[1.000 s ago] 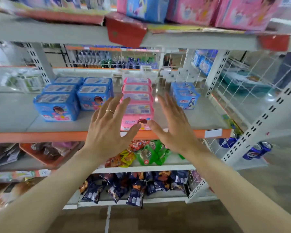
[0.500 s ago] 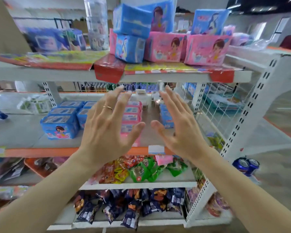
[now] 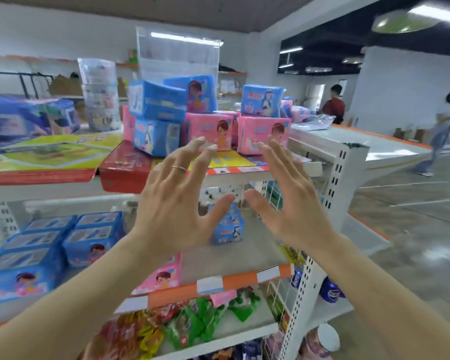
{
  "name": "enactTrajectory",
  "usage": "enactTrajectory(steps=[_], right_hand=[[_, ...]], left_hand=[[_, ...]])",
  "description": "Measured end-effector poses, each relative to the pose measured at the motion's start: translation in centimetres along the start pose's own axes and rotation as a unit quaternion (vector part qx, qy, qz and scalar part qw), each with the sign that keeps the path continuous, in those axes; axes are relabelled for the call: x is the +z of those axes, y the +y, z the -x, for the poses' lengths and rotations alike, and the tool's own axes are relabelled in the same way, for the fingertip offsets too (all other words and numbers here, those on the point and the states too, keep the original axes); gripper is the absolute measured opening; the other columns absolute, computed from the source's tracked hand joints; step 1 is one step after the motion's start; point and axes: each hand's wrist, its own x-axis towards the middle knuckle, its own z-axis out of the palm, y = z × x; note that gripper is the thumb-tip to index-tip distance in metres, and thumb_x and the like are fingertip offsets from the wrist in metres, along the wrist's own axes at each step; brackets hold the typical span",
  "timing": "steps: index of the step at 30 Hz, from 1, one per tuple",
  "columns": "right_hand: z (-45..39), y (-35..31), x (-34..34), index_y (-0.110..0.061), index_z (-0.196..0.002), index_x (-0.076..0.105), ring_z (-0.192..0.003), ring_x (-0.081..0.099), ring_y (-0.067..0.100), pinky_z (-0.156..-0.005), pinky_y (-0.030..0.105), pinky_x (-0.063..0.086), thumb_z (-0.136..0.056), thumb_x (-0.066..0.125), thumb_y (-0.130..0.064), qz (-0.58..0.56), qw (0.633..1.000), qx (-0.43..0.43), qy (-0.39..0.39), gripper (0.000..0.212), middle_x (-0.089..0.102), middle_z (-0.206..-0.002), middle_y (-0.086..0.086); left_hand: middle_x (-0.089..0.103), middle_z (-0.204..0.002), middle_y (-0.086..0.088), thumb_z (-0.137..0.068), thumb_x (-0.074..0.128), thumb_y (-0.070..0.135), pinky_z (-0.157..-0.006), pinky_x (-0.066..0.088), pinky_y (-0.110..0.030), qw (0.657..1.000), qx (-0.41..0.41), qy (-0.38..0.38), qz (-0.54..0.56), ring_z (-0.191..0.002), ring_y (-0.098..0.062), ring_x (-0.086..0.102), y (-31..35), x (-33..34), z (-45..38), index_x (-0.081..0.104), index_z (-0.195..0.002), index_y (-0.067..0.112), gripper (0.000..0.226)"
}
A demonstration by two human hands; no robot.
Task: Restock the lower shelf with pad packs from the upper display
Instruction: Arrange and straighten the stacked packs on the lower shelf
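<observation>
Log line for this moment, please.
phase: reaching | left hand: open, empty | right hand: open, empty | target: pink pad packs, upper shelf

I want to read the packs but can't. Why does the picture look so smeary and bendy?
Head view: motion blur smears the blue packs at the left edge and the left hand; the wide lens bends the shelf post; ceiling lights glare on the glossy floor; the pink packs look sharper.
</observation>
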Motion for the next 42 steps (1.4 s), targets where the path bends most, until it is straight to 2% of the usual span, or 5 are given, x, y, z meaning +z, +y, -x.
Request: enactTrajectory(steps=[22,27,34,38,42], right_hand=[[-12.1,17.0,-2.5,-0.026,-0.161,0.014,-0.155,0.014,0.025,-0.123,0.052,0.021,-0.086,0.039,-0.073,0.059,0.997,0.041,-0.026,0.092,0.014,-0.168,0.001],[-15.1,19.1,-0.4,-0.026,-0.161,0.012,-0.154,0.016,0.025,-0.125,0.045,0.018,-0.092,0.063,-0.051,0.063,0.991,0.092,-0.079,0.089,0.016,-0.168,0.004],[-17.1,20.7,1.6,-0.026,-0.160,0.016,-0.143,0.038,0.020,-0.108,0.023,0.030,-0.095,0.063,-0.036,0.017,0.977,0.165,-0.136,0.081,0.032,-0.160,0.000],[-17.2,21.1,1.9,-0.031,-0.156,0.024,-0.117,0.055,0.021,-0.087,0.016,0.033,-0.093,0.062,-0.025,-0.005,0.968,0.198,-0.153,0.074,0.056,-0.130,0.005],[-16.7,21.3,2.4,-0.028,-0.153,0.033,-0.124,0.054,0.024,-0.097,0.019,0.037,-0.089,0.058,-0.008,-0.014,0.976,0.184,-0.115,0.072,0.055,-0.137,0.008]], left_hand=[[0.035,-0.155,-0.007,-0.087,0.040,0.070,-0.088,0.053,-0.055,0.999,-0.005,-0.025,-0.046,-0.129,-0.036,0.052,1.4,11.6,-17.6,0.033,-0.151,0.018,0.083],[0.032,-0.156,-0.005,-0.089,0.045,0.069,-0.082,0.054,-0.052,0.996,-0.036,-0.077,-0.042,-0.125,-0.038,0.054,-0.8,13.5,-20.0,0.026,-0.154,0.025,0.080],[0.047,-0.136,-0.017,-0.090,0.058,0.060,-0.104,0.045,-0.047,0.964,-0.120,-0.236,-0.004,-0.121,-0.039,0.054,-3.7,16.5,-21.1,0.014,-0.156,0.035,0.083],[0.057,-0.109,-0.012,-0.092,0.063,0.046,-0.089,0.042,-0.029,0.939,-0.162,-0.301,0.046,-0.096,-0.029,0.057,-3.6,17.7,-21.6,0.003,-0.158,0.035,0.089],[0.055,-0.107,-0.006,-0.094,0.067,0.032,-0.085,0.038,-0.023,0.940,-0.175,-0.271,0.107,-0.093,-0.022,0.055,-2.8,18.0,-22.0,0.010,-0.159,0.029,0.086]])
